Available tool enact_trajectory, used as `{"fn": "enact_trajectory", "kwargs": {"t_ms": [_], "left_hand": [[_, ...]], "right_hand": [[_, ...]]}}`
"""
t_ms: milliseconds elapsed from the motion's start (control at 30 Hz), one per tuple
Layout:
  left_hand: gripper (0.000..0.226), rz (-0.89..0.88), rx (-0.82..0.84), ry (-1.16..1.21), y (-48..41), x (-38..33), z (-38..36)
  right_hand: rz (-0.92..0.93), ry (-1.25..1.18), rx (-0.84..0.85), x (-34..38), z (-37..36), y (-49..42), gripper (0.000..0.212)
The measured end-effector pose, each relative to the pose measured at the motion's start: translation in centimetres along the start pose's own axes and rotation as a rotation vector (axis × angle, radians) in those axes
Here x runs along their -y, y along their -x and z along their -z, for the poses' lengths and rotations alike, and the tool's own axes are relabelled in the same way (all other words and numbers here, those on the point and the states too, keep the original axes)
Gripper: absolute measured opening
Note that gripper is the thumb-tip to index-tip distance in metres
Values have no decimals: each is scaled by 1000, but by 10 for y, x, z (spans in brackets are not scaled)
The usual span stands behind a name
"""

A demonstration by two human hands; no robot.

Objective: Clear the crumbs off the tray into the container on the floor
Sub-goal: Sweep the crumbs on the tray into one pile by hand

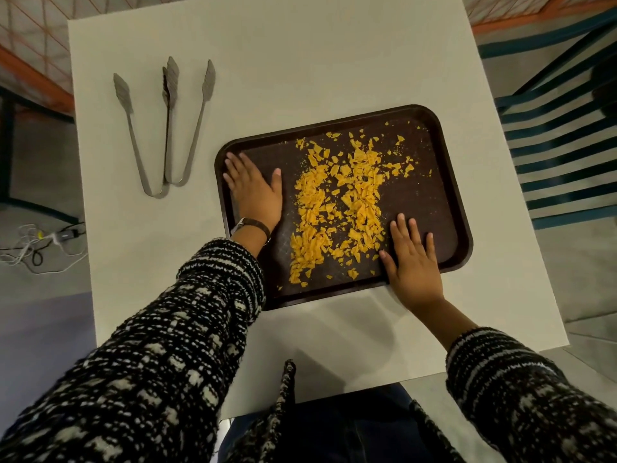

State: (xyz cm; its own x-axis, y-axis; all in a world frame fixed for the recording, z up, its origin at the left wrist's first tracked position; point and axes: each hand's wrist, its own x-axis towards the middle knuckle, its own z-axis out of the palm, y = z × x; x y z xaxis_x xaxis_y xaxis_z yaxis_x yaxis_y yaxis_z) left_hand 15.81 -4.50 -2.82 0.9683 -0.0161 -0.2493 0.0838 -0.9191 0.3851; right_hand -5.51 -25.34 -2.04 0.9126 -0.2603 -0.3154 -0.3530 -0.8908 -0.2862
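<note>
A dark brown tray (430, 182) lies on a white table, slightly rotated. Yellow-orange crumbs (340, 202) are piled in a loose heap across its middle, with stray bits toward the far right. My left hand (255, 190) rests flat and open on the tray's left part, fingers reaching the left rim. My right hand (412, 262) lies flat and open on the tray's near right part, its thumb touching the edge of the crumb heap. Neither hand holds anything. No floor container is in view.
Two pairs of metal tongs (167, 128) lie on the white table (300, 55) left of the tray. A teal slatted chair (561, 135) stands to the right. Cables and a charger (43, 242) lie on the floor at left.
</note>
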Motion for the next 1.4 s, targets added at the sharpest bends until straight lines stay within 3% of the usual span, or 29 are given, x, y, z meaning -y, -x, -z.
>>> {"fn": "enact_trajectory", "kwargs": {"t_ms": [233,400,467,633,833,967,1033,1200,1300,1400], "left_hand": [[79,19,73,107,-2,-41,-7],[68,-301,315,245,5,-54,-1],[61,-317,394,358,11,-53,8],[61,-144,251,477,40,-16,25],[71,-46,135,197,100,34,9],[76,3,101,24,116,31,-11],[77,4,123,51,117,16,-16],[67,-271,294,343,122,-22,-16],[64,-208,327,491,124,-18,-1],[76,-263,415,379,117,17,21]], "right_hand": [[4,-6,-4,-2,0,-1,69],[-6,-21,-11,2,0,-2,68],[-6,-27,-6,3,-1,-2,66],[-6,-22,6,3,-2,-2,62],[12,10,14,2,-2,-1,69],[26,36,37,-1,-1,2,72],[23,50,37,-1,-1,4,72],[23,54,39,-1,-1,3,73],[25,51,39,-2,0,4,74],[28,46,35,-2,0,3,74]]}}
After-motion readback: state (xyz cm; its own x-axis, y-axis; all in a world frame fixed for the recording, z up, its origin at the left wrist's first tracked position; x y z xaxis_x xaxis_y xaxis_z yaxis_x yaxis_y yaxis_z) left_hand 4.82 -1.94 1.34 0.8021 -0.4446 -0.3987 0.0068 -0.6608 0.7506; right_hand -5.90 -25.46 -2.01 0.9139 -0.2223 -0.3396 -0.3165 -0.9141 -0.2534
